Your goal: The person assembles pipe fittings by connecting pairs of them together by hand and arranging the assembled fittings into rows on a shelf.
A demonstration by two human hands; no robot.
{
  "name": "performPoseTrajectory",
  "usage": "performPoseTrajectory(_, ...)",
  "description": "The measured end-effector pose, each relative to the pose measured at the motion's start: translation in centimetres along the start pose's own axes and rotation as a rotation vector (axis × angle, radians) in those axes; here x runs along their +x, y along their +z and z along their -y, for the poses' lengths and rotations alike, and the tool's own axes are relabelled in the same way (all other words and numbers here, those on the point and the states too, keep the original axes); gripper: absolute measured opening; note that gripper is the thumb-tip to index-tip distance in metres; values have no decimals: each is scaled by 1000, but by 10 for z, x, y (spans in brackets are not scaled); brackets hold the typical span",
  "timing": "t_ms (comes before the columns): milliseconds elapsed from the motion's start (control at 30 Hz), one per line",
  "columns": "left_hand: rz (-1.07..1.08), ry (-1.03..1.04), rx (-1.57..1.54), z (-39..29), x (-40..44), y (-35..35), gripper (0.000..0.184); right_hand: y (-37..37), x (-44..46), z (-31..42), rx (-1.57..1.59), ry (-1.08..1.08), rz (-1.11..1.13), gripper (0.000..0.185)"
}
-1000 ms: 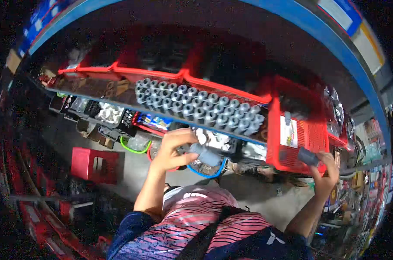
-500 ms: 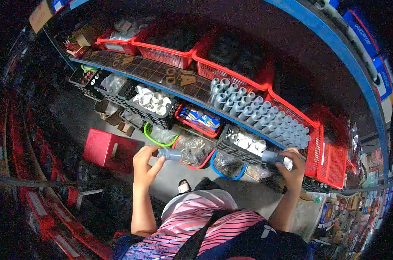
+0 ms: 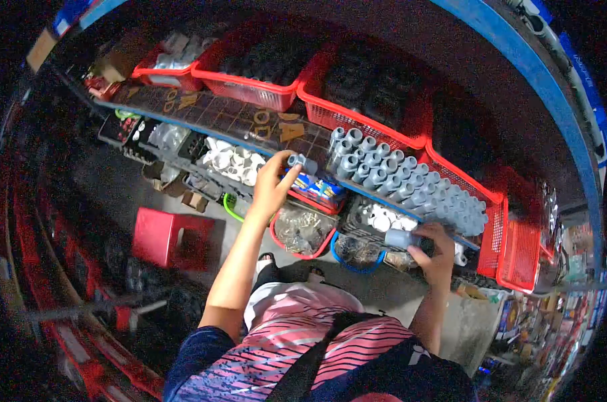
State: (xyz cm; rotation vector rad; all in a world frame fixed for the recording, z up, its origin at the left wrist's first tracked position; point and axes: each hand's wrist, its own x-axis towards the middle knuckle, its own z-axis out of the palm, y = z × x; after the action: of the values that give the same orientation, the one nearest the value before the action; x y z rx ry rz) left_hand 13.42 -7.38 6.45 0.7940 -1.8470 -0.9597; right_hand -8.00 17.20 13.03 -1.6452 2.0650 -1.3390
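Observation:
My left hand (image 3: 275,181) is raised near the shelf edge, its fingers closed round a grey plastic pipe fitting (image 3: 307,165) with a narrower neck. Lower and to the right, my right hand (image 3: 437,251) grips another grey pipe fitting (image 3: 400,238), whose wide end points left. Rows of similar grey fittings (image 3: 411,181) stand upright on the shelf (image 3: 250,130), between and beyond my two hands. The held fitting on the left is close to the front corner of these rows, apart from them as far as I can see.
Red baskets (image 3: 250,90) line the back of the shelf. Below it sit black crates with white fittings (image 3: 233,161), a red basket of blue packets (image 3: 320,191), and round baskets with bagged parts (image 3: 300,231). A red stool (image 3: 156,238) stands on the floor at left.
My left hand has moved up and right toward the shelf with its fitting. My right hand has shifted slightly left, still holding its fitting. The view has moved a little.

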Motion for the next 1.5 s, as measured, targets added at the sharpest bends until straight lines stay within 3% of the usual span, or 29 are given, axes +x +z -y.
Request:
performPoseTrajectory(67, 50, -61, -112, 45, 22, 18, 29, 15, -5, 7, 61, 77, 9, 32)
performPoseTrajectory(133, 9, 180, 0, 64, 47, 31, 30, 33, -8, 17, -26, 125, -34, 30)
performPoseTrajectory(200, 67, 221, -23, 67, 64, 36, 30, 52, -15, 24, -135, 265, -47, 32)
performPoseTrajectory(267, 254, 116, -34, 68, 77, 38, 29, 77, -18, 40, -123, 378, -146, 35)
performPoseTrajectory(367, 244, 252, -4, 74, 88, 43, 29, 113, -17, 54, -179, 507, -181, 34)
performPoseTrajectory(600, 408, 329, 50, 78, 111, 47, 30, 171, -12, 79, -192, 470, -201, 29)
performPoseTrajectory(733, 357, 381, -64, 84, 113, 53, 28, 176, -12, 80, -108, 544, -200, 28)
performPoseTrajectory(833, 341, 181, -210, 85, 112, 50, 28, 180, -19, 69, -98, 570, -176, 37)
performPoseTrajectory(1033, 357, 217, -180, 90, 114, 52, 30, 163, -1, 64, -260, 432, -164, 36)
performPoseTrajectory(1300, 375, 212, -209, 95, 114, 53, 33, 119, 82, 70, -509, 107, 88, 36)
performPoseTrajectory(1500, 377, 183, -232, 100, 114, 55, 36, 135, 154, 56, -483, -73, 180, 31)
